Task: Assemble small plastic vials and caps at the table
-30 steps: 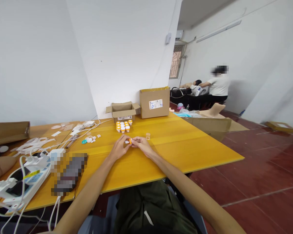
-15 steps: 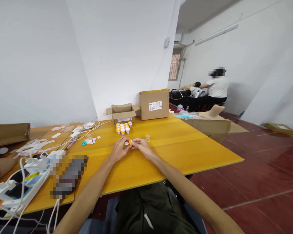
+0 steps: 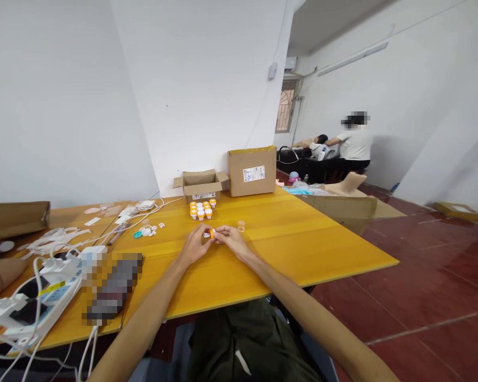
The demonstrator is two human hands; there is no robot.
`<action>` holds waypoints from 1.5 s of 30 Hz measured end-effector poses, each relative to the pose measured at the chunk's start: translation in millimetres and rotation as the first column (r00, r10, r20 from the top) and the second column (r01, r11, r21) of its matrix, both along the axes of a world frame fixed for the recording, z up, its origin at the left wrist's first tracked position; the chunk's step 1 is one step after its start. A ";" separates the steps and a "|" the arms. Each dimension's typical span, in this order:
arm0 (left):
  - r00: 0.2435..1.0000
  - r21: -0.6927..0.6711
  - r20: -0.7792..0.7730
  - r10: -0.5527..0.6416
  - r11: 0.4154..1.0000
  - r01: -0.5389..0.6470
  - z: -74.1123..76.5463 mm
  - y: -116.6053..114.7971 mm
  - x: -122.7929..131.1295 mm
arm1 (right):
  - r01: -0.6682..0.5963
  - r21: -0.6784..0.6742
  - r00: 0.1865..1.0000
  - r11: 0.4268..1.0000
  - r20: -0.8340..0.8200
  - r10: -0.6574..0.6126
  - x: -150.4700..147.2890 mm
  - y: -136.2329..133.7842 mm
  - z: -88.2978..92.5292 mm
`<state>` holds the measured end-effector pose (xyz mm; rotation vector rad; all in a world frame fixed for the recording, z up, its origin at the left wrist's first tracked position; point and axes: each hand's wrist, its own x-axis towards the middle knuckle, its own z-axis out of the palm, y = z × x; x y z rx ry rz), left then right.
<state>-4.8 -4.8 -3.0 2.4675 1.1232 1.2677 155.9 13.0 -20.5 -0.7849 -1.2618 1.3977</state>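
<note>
Both hands meet over the yellow table (image 3: 302, 233), fingers closed around one small orange-and-white plastic piece (image 3: 212, 233). My left hand (image 3: 196, 244) grips it from the left, and my right hand (image 3: 230, 238) pinches it from the right. Fingers cover most of the piece, so its full shape is hidden. Just beyond the hands stands a cluster of similar orange-and-white capped pieces (image 3: 201, 209). To the right of the hands lie clear round plastic rings (image 3: 241, 226). White small parts (image 3: 147, 230) and a teal ring (image 3: 137, 234) lie to the left.
An open cardboard box (image 3: 201, 185) and a taller carton (image 3: 253, 172) stand against the wall. A power strip (image 3: 59, 302) with tangled white cables and a blurred dark device (image 3: 115, 289) occupy the left side. A person in a white shirt (image 3: 354, 144) sits far right.
Almost nothing differs. Both hands keep hold of the orange-and-white piece in the same place, with only a slight shift of the view.
</note>
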 end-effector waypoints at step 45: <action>0.996 -0.110 0.087 0.014 0.994 -0.004 1.6 1.8 1.4 | 0.076 0.069 0.997 0.995 0.023 -0.078 -1.0 -3.6 3.2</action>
